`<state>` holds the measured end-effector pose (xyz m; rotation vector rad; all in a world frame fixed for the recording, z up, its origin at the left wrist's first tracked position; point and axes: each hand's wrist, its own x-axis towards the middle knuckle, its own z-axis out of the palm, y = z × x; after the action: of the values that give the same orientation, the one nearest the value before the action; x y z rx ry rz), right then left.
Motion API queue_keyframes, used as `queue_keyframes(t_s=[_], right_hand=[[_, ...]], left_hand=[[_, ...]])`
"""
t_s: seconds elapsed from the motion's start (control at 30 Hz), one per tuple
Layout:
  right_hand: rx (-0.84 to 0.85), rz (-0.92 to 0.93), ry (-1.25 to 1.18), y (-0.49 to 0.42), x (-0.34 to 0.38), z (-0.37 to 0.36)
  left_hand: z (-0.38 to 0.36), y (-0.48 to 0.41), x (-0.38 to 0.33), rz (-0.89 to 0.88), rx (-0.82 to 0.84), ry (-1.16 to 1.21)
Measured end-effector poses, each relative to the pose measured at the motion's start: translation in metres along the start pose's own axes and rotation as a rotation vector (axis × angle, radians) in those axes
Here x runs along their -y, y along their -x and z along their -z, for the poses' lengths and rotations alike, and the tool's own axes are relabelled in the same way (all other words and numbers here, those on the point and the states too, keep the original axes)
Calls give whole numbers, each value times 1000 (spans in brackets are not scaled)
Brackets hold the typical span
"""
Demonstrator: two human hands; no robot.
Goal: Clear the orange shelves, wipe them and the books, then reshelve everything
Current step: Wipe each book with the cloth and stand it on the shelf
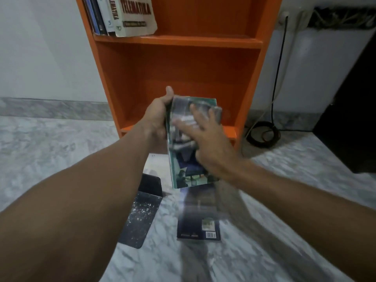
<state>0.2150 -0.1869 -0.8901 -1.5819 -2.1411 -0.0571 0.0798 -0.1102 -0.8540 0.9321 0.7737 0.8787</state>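
My left hand [156,117] grips the spine edge of a green-covered book [183,159], held up in front of the orange shelf unit [183,40]. My right hand [207,137] lies flat on the book's cover with fingers spread; it is blurred by motion, and I see no cloth in it. The lower compartment behind the book holds nothing visible. On the upper shelf, several books stand at the left, the outermost a thick white one titled TELEMATIKA [136,15].
On the marble floor lie a dark book with a barcode [200,218], a black speckled book [140,212] and a white one [157,165] partly hidden. A coiled black cable [262,133] sits right of the shelf, beside a dark cabinet [350,119].
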Motion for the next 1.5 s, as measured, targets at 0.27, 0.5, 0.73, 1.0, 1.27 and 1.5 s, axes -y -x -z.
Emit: queue_keyframes(t_s=[0.27, 0.5, 0.73, 1.0, 1.27, 1.5], right_hand=[[738, 176, -138, 115, -31, -81], [800, -199, -177, 60, -82, -146], [393, -530, -533, 64, -120, -167], [92, -969, -1366, 26, -93, -89], [40, -752, -1137, 16, -32, -47], [-105, -636, -1124, -31, 0, 5]], left_hand=[[36, -30, 21, 38, -120, -74], [43, -64, 48, 31, -111, -177], [50, -76, 52, -15, -182, -206], [45, -50, 31, -52, -241, -184], [20, -9, -8, -140, -290, -181], [28, 19, -42, -273, -345, -251]])
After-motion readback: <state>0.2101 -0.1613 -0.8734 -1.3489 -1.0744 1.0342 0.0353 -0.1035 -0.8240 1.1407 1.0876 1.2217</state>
